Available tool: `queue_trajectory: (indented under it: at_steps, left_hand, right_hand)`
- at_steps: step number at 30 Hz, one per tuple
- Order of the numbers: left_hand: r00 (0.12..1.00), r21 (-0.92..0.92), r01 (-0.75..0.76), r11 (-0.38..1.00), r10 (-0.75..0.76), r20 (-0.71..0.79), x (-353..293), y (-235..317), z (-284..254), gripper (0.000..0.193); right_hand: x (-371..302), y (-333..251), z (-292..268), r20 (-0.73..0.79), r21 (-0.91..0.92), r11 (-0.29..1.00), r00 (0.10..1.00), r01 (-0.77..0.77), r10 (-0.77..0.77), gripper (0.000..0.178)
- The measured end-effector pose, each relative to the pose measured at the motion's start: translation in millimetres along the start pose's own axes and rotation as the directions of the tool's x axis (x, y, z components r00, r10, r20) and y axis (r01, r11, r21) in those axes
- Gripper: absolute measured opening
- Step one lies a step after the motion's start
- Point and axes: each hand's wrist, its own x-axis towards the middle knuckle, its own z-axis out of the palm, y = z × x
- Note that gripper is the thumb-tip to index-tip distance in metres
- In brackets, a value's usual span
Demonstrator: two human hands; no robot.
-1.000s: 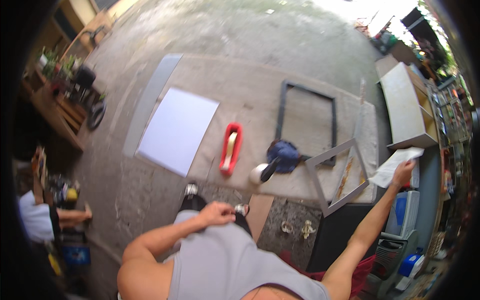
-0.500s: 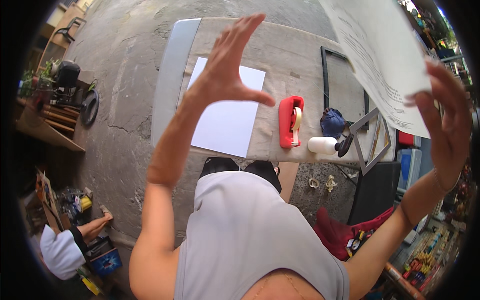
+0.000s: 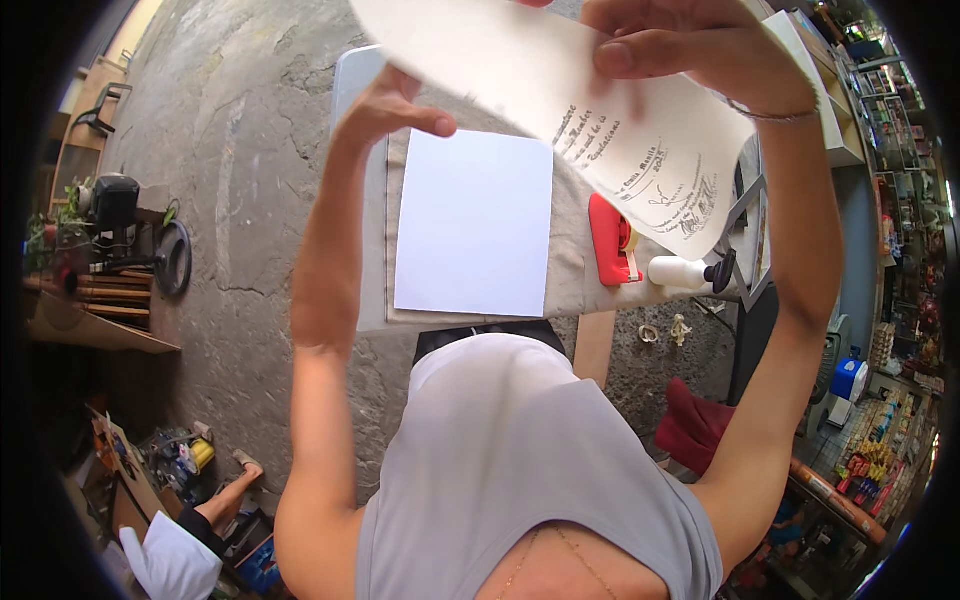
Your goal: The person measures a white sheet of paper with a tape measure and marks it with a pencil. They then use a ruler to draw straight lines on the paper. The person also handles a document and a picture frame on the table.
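My right hand [image 3: 690,45] grips a curling printed sheet of paper [image 3: 500,55], held up above the table with its thumb across the printed side. Beside the sheet's lower left edge is my left hand [image 3: 400,110]; its thumb stands out, apart from the sheet, and its fingers are partly hidden behind it. Below, a blank white sheet [image 3: 475,230] lies flat on the cloth-covered table [image 3: 568,270]. To its right stands a red tape dispenser [image 3: 607,245], partly covered by the raised sheet. A white bottle with a black top [image 3: 678,272] lies on its side nearby.
A grey frame [image 3: 748,290] juts over the table's right front corner. Shelves of goods [image 3: 905,270] line the right side. Dark red cloth [image 3: 690,425] hangs by my right arm. Another person [image 3: 175,560] is at the lower left, and a black machine [image 3: 115,205] stands at far left.
My right hand has brought the printed sheet leftward from the right, over the table. My left hand has dropped a little and moved left, to the sheet's edge. The view has shifted slightly.
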Motion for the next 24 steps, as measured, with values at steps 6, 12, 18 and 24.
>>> queue_trajectory:
  at_steps: [6, 12, 18, 24]
  left_hand:
    - [0.811, -0.183, 0.582, 0.793, -0.583, 0.05, -43, -24, 24, 0.025]
    - [0.494, -0.275, 0.819, 0.503, -0.863, -0.105, -142, -125, 23, 0.02]
    - [0.347, 0.129, 0.937, 0.324, -0.827, -0.442, -202, -170, 50, 0.043]
    - [0.821, 0.849, 0.516, 0.112, -0.346, -0.454, -226, -141, 62, 0.083]
  right_hand:
    - [-1, 105, -62, -0.317, -0.299, 0.94, 0.946, -0.164, 0.064, 0.047]
    - [-31, 295, 11, -0.724, -0.677, 0.678, 0.425, -0.285, -0.544, 0.04]
    - [-78, 414, 211, -0.747, -0.38, 0.677, 0.641, -0.631, 0.178, 0.077]
    - [-100, 441, 223, -0.689, -0.429, 0.684, 0.704, -0.59, 0.175, 0.082]
